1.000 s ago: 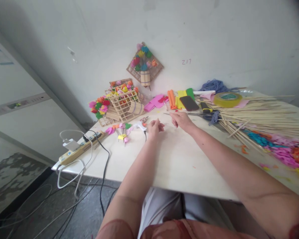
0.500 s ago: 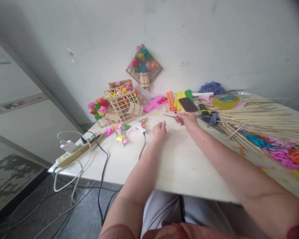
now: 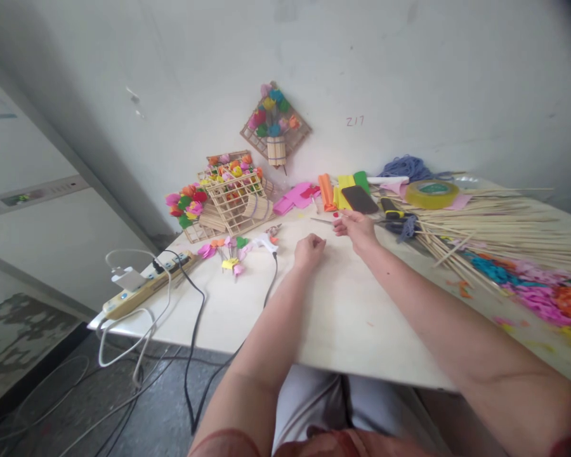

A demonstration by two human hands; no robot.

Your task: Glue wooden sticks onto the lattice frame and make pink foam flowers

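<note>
My left hand (image 3: 309, 251) is held low over the table, its fingers closed in a pinch; whatever is in them is hidden. Just to its right, my right hand (image 3: 356, 230) has thumb and fingers drawn together, and I cannot make out what they grip. Behind the right hand lies what looks like a pair of scissors, its thin metal blade (image 3: 321, 221) pointing left and its middle covered by the hand. A small red scrap (image 3: 335, 214) shows by the right fingertips. Left of my left hand is a white glue gun (image 3: 266, 242) with a black cord.
Paper flowers on stems (image 3: 231, 254) lie at left, before flower-filled stick lattices (image 3: 235, 197). A power strip (image 3: 147, 289) with cables sits on the left edge. Crepe paper (image 3: 327, 192), a phone (image 3: 359, 199), tape (image 3: 431, 193), sticks (image 3: 495, 222) and coloured strips (image 3: 542, 298) occupy the back and right.
My left hand has shifted slightly right and up, its fingers curled closer together. My right hand has moved very little, staying over the scissors.
</note>
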